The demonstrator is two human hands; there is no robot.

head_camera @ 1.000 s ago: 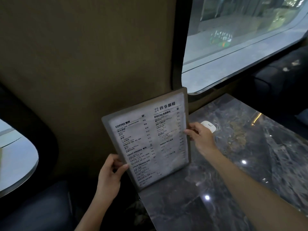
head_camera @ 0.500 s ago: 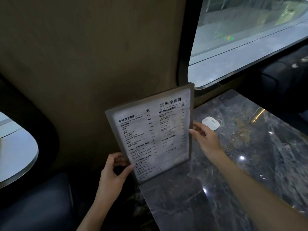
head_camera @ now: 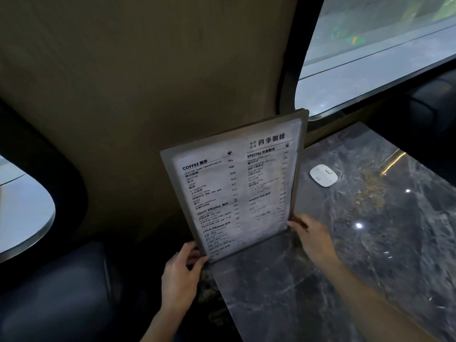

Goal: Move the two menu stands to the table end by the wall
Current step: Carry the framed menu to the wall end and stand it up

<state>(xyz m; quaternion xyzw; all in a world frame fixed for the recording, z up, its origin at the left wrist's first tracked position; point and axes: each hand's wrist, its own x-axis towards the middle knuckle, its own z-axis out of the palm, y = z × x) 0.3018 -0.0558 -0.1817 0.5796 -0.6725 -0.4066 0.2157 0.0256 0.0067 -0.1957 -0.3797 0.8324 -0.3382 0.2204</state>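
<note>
A framed menu stand [head_camera: 237, 183] with a white drinks list stands upright at the dark marble table's [head_camera: 345, 243] end, close to the brown wall [head_camera: 148, 82]. My left hand [head_camera: 180, 275] grips its lower left corner, off the table's edge. My right hand [head_camera: 313, 235] holds its lower right corner, resting over the table. Only this one menu stand is in view; whether its base touches the table is hidden by its own panel.
A small white rounded device [head_camera: 323, 175] lies on the table right of the stand. A window [head_camera: 375, 53] is above the table's far side. A dark seat [head_camera: 61, 292] is at lower left, and another pale table [head_camera: 22, 208] at far left.
Both hands have slid down the stand's sides to its lower corners. The stand has shifted slightly toward the wall and stands more upright.
</note>
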